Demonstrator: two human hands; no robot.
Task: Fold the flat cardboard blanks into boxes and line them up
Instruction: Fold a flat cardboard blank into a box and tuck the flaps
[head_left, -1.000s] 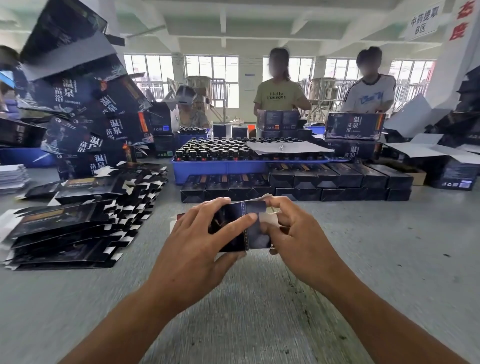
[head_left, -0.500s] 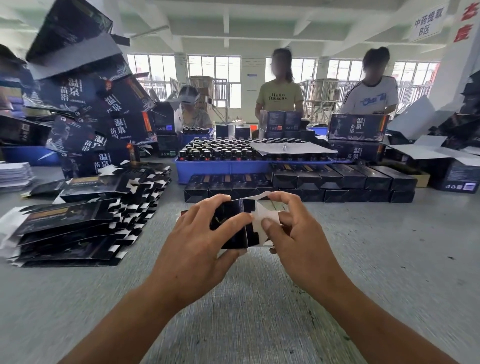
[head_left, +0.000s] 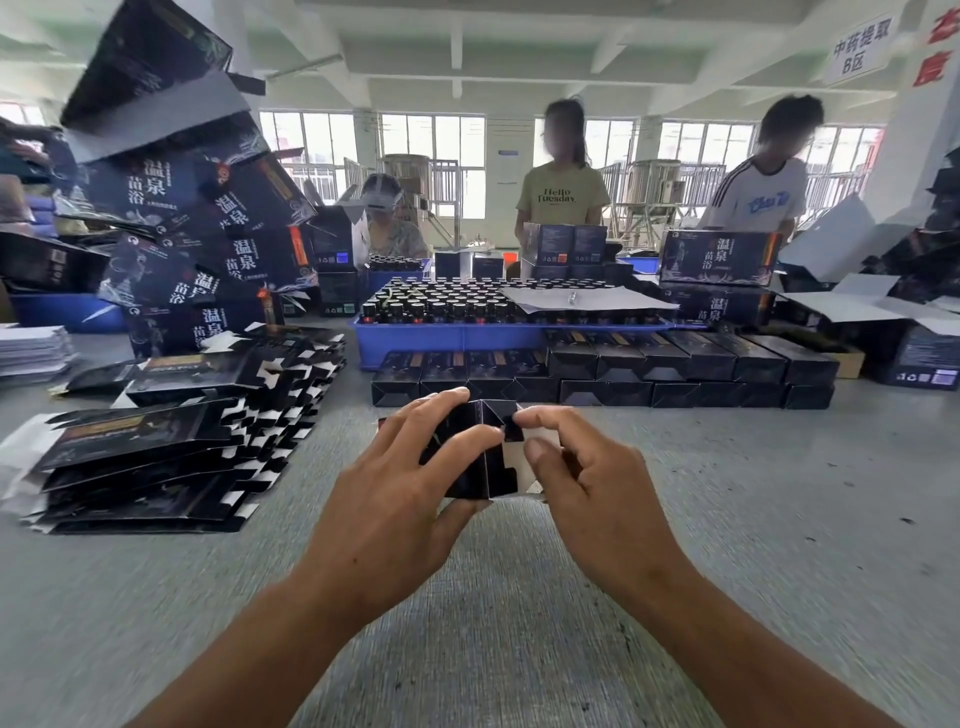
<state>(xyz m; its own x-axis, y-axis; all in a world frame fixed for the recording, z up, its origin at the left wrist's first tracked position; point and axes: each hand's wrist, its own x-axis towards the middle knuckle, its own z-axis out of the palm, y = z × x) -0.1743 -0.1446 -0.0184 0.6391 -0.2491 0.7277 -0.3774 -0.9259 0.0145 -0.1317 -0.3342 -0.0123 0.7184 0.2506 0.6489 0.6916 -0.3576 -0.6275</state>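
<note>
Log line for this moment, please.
left hand grips box | right hand pinches end flap | finished row behind | blanks left

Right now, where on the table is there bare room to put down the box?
Bare table lies right of the hands, before the box row, and below the hands. Left is crowded by the blanks; behind the row stands the bottle tray.

Flat blanks (head_left: 156, 447) lie stacked left of the hands, folded boxes (head_left: 649, 374) lined up behind them.
</note>
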